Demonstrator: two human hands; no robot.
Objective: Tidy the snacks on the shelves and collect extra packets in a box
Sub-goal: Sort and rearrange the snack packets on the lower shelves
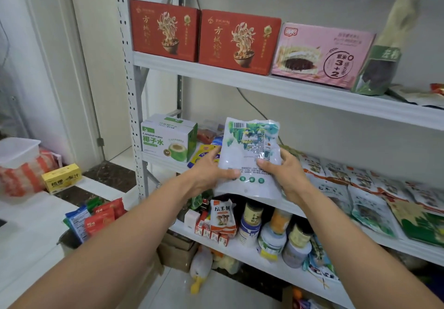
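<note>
Left hand [209, 167] and right hand [284, 175] each gripped a lower side of the white-and-green packet [249, 150], thumbs on its face. Advised (a judgement): keep both grips until it lies flat. Packet stood upright between the hands, before the middle shelf [158, 162], left of the packet row [365, 186].

White-green box [168, 138], mid shelf [163, 162]: "Coconut water", 椰子水. Pink box [322, 56], top shelf [264, 85]: 紫米, "3+2". Left red box [165, 29] & right red box [240, 41]: 方城 on ea. Small pouch [222, 215], lower shelf [242, 252]: 松茸鲜. Green-white packet [249, 154]: barcode at top, small print unreadable.
</note>
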